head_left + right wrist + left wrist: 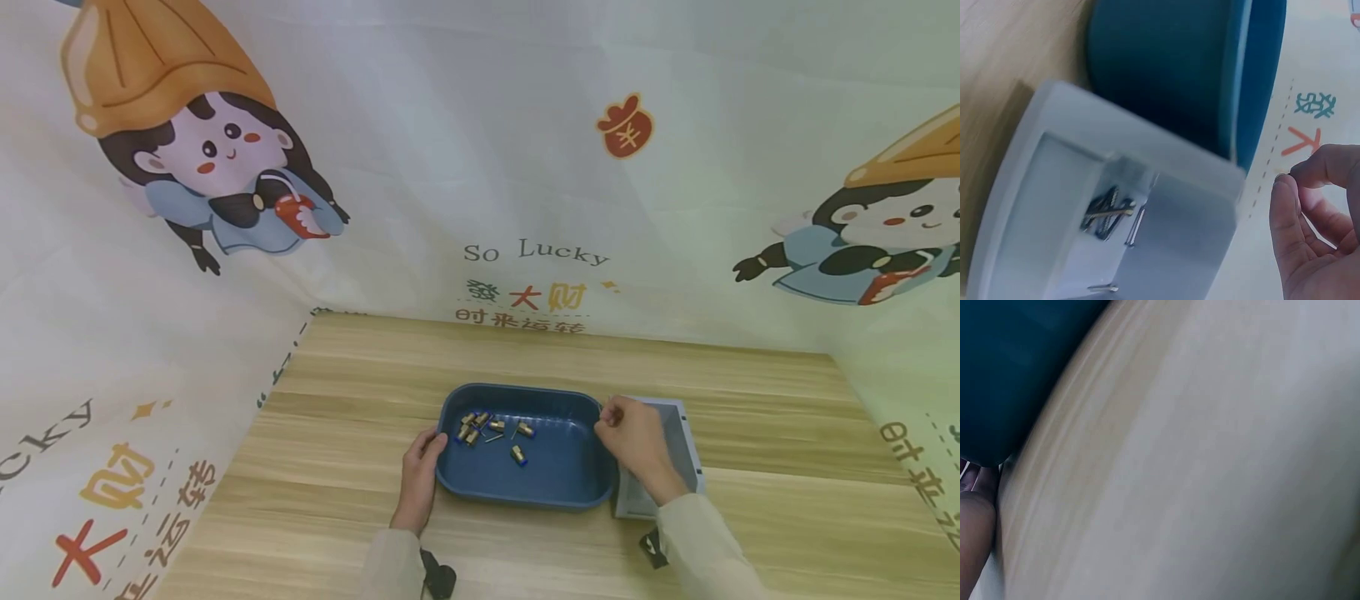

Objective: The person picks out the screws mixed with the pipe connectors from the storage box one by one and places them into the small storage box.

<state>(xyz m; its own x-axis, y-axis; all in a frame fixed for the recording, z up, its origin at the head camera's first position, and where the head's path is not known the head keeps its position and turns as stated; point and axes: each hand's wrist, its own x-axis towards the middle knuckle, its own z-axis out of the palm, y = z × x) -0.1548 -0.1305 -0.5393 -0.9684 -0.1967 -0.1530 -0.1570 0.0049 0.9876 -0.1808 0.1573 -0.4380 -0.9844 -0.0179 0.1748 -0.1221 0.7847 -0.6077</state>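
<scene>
My left hand (418, 475) grips the left end of a blue plastic tray (555, 475), its thumb at the rim. In the tray lie several brass tube fittings with blue collars (519, 455), mostly bunched toward the left, and thin screws (493, 437) among them. Over the tray's right end, my right hand (637, 437) pinches a small thin piece between thumb and forefinger; only a tiny tip shows in the right wrist view, so I cannot tell its kind. Below that hand is a grey bin (1141, 134) with several metal screws (1110, 212) inside.
The grey bin stands right against the tray's right side on a wood-grain table (337, 400). Printed cloth (420, 167) walls in the back and sides. Black wrist straps (438, 575) hang by the sleeves.
</scene>
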